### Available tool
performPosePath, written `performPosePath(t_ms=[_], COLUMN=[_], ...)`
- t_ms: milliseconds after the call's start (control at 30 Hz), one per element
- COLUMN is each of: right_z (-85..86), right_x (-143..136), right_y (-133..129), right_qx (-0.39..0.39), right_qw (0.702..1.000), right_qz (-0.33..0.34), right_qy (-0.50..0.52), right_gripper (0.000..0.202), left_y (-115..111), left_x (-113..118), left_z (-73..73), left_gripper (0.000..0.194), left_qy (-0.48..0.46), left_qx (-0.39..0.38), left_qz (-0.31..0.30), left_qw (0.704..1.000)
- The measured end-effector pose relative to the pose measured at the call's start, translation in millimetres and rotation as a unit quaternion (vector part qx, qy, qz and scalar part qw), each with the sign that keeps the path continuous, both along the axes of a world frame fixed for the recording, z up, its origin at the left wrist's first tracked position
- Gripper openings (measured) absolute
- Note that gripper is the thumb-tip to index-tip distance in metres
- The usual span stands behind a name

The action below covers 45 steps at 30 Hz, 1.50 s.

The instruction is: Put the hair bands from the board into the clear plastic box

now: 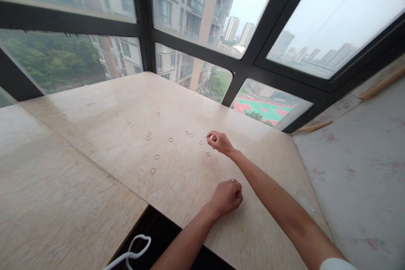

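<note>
Several thin reddish-brown loops, which look like small rubber bands, lie scattered on the beige marble-patterned surface; among them are a rubber band nearer me, another rubber band in the middle and one more rubber band just below my right hand. My right hand reaches over the surface with thumb and forefinger pinched. A faint thin loop, seemingly a rubber band, shows at its fingertips. Closer to me, my left hand rests curled into a loose fist, wearing a finger ring. Whatever is inside that fist is hidden.
Dark-framed windows rise along the far edges of the stone surface. To the right stands a flower-patterned wall. A dark gap opens at the front edge, with a white cable looping out of it.
</note>
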State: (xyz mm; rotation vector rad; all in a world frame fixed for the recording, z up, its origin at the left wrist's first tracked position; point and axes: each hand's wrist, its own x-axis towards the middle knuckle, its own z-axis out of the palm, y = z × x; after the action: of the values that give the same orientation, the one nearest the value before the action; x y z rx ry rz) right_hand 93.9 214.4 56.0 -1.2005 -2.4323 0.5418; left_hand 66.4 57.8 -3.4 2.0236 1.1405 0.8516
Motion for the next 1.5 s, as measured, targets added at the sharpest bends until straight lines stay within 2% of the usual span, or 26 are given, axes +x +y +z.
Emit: performPosePath(t_ms=[167,267,367,500,567,633,700,767,933,1000,1200,1333,1433,1500], right_z=[3.3,9.5,15.2,17.7,17.2,15.8,13.1,8.6,-5.6,-7.7,-6.5,-27.0,-46.5,-53.7], right_x=[70,116,167,230,253,269,278,283,290,293,291,273,260,258], right_y=[-64,-106,-148,-206,-232,-252,-265,-272,-273,-272,-285,-308,-324,-330], right_qx=[-0.028,-0.054,-0.075,-0.047,-0.028,-0.016,-0.007,0.006,-0.003,-0.014,-0.009,0.011,0.029,0.038], right_qw=[0.994,0.975,0.924,0.843,0.807,0.784,0.778,0.787,0.842,0.852,0.829,0.837,0.868,0.88], right_qz=[-0.075,-0.167,-0.298,-0.458,-0.518,-0.555,-0.572,-0.575,-0.524,-0.511,-0.535,-0.521,-0.483,-0.464], right_qy=[0.07,0.137,0.228,0.277,0.281,0.279,0.26,0.224,0.131,0.118,0.16,0.166,0.113,0.092], right_gripper=[0.019,0.023,0.028,0.036,0.039,0.041,0.041,0.041,0.042,0.043,0.04,0.036,0.036,0.037], left_y=[1,2,5,8,8,8,8,8,9,8,8,7,5,4], left_x=[-1,-2,-2,-2,-2,-2,-2,-2,-2,-3,-5,-5,-6,-7], left_z=[1.1,0.8,-1.2,-3.3,-2.9,-1.8,-0.7,0.0,1.1,2.0,3.3,2.7,3.3,4.5], left_gripper=[0.024,0.024,0.025,0.027,0.027,0.028,0.028,0.029,0.031,0.032,0.032,0.032,0.032,0.033], left_qy=[-0.025,-0.032,-0.04,-0.032,-0.02,-0.008,0.002,0.004,-0.003,-0.007,-0.018,-0.025,-0.034,-0.037], left_qx=[-0.006,0.0,0.01,0.027,0.03,0.027,0.024,0.023,0.029,0.024,0.013,0.005,-0.001,-0.006], left_qz=[0.0,0.002,-0.006,-0.009,-0.01,-0.007,-0.004,-0.001,0.01,0.015,0.024,0.029,0.03,0.026], left_qw=[1.0,0.999,0.999,0.999,0.999,1.0,1.0,1.0,1.0,1.0,0.999,0.999,0.999,0.999])
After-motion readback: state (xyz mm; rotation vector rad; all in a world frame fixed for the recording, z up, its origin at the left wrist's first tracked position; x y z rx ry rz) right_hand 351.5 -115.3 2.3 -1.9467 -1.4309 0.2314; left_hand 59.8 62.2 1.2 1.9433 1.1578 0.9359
